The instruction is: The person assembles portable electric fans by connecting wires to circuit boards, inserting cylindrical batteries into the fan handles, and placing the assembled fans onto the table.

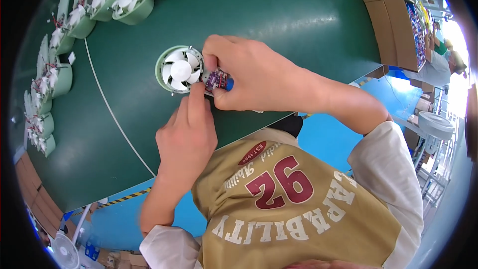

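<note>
Right hand (pixel 249 73) grasping fan unit (pixel 180 70), blades (pixel 175 57) facing up, long axis left-right; left hand (pixel 186 132) touching, grip unclear.

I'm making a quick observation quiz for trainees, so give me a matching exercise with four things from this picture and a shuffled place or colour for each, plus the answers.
Things:
1. Central white fan
2. Small circuit board
3. Open cardboard box
4. Floor

Places or colours:
A. By the right end of the table
B. Bright blue
C. Inside a round green housing
D. In the right hand

Pairs: 1-C, 2-D, 3-A, 4-B.
</note>
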